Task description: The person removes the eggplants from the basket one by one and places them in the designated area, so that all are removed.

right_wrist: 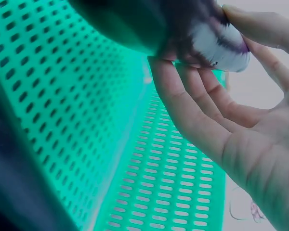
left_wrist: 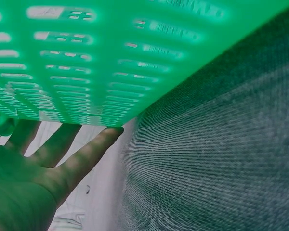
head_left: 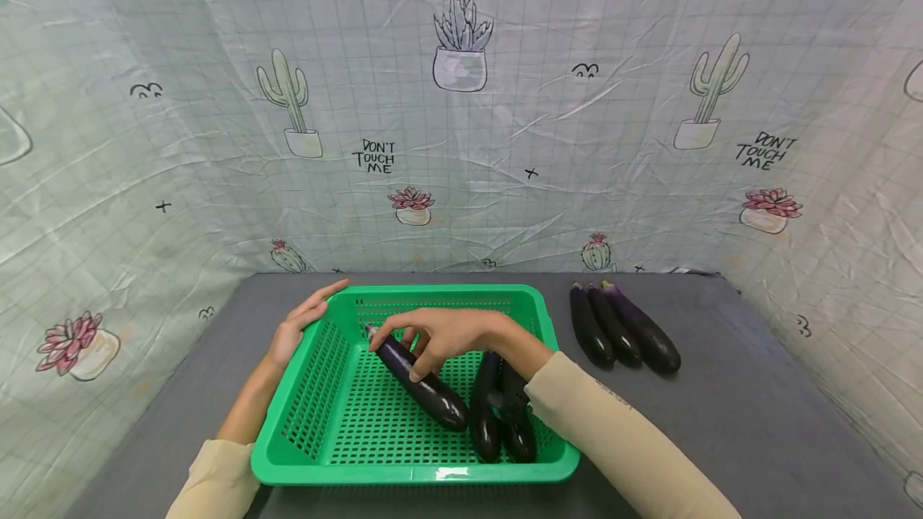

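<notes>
While the left hand (head_left: 292, 333) rests against the left side of a green basket (head_left: 332, 474), the right hand (head_left: 441, 338) reaches over its inside and pinches a dark purple eggplant (head_left: 437, 400) between thumb and fingers. The left hand's fingers are straight, and the left wrist view shows them spread apart beneath the slotted green plastic. The held eggplant is within the basket's walls, lying slantwise, with its stem end toward the far left and its rounded end toward the near right; whether it touches the basket floor I cannot tell. Just beside that rounded end, a second eggplant (head_left: 486, 416) and a third eggplant (head_left: 521, 440) lie side by side in the right part of the basket, their far ends partly hidden by the right hand and wrist. Outside, to the right of the basket, three more eggplants (head_left: 617, 328) lie close together on the dark grey table (head_left: 757, 407), stem ends pointing away from the person. Light beige sleeves (head_left: 613, 423) cover both forearms. Behind the table and along its sides hangs a pale, creased cloth (head_left: 534, 243) printed with a grid, potted cacti, pink succulents and the words "DON'T TOUCH ME".
</notes>
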The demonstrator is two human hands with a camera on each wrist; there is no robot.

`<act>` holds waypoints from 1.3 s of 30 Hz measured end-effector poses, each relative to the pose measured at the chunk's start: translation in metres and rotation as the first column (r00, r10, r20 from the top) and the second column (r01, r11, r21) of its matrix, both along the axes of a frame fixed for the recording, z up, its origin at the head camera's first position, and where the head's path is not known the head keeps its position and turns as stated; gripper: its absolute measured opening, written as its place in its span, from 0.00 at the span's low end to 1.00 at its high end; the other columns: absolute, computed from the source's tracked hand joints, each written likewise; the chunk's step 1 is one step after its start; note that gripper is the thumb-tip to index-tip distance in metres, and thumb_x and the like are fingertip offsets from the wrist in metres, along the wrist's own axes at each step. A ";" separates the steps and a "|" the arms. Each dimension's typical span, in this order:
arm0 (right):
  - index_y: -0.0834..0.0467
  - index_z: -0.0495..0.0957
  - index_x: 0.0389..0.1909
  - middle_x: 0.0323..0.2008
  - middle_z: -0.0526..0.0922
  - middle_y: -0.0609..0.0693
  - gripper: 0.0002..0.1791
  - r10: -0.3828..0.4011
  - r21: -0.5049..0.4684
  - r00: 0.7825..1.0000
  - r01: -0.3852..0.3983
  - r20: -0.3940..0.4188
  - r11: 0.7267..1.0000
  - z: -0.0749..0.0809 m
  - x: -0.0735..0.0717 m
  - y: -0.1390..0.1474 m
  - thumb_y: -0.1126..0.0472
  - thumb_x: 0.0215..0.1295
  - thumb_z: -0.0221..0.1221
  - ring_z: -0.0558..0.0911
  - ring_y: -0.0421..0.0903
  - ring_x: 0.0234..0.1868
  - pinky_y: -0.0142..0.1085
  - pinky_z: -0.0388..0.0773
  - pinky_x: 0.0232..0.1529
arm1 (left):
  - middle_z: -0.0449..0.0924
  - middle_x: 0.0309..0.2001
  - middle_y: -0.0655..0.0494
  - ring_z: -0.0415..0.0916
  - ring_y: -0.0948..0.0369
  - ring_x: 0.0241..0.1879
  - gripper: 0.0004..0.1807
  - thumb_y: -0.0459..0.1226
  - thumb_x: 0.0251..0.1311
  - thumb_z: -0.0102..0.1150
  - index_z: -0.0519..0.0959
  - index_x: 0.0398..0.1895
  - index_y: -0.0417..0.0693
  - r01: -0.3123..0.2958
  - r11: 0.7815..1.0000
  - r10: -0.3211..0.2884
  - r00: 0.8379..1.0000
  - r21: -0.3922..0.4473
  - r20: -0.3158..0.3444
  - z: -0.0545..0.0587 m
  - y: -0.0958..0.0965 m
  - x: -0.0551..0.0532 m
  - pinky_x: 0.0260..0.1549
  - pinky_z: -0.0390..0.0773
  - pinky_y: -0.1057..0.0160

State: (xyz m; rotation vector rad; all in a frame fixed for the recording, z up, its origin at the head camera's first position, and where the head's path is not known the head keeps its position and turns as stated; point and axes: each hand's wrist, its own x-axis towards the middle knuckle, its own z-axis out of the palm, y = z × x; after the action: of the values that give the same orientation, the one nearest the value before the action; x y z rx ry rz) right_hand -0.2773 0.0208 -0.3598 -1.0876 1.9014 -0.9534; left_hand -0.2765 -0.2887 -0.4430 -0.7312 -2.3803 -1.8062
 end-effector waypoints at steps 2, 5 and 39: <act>0.40 0.74 0.69 0.71 0.66 0.50 0.34 -0.011 -0.020 1.000 0.011 -0.011 1.000 0.003 0.000 0.003 0.70 0.66 0.65 0.82 0.50 0.57 0.42 0.86 0.44 | 0.49 0.82 0.40 0.43 0.50 0.82 0.29 0.40 0.84 0.28 0.55 0.81 0.35 0.010 1.000 -0.010 1.000 0.009 0.006 -0.001 -0.001 0.000 0.77 0.49 0.46; 0.38 0.75 0.68 0.75 0.64 0.44 0.34 -0.029 -0.051 0.999 0.027 -0.033 0.998 0.007 0.000 0.010 0.69 0.66 0.66 0.76 0.50 0.64 0.41 0.86 0.48 | 0.54 0.80 0.55 0.58 0.65 0.76 0.29 0.39 0.85 0.27 0.52 0.82 0.35 0.069 0.995 -0.070 0.997 0.069 0.022 -0.003 -0.001 0.000 0.70 0.64 0.67; 0.54 0.66 0.75 0.65 0.75 0.60 0.34 -0.242 -0.409 0.968 0.195 -0.067 0.891 0.040 0.017 0.143 0.66 0.71 0.64 0.78 0.58 0.61 0.52 0.83 0.55 | 0.60 0.75 0.71 0.72 0.72 0.67 0.28 0.34 0.84 0.24 0.47 0.81 0.30 0.170 0.973 -0.173 0.985 0.155 0.005 -0.004 -0.001 -0.001 0.61 0.75 0.73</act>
State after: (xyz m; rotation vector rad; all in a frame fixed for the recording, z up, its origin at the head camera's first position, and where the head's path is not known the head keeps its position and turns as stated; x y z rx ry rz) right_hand -0.2607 0.1640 -0.3198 -1.1947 2.0054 -1.4879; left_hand -0.2771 -0.2902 -0.4470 -0.9298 -2.2167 -2.0438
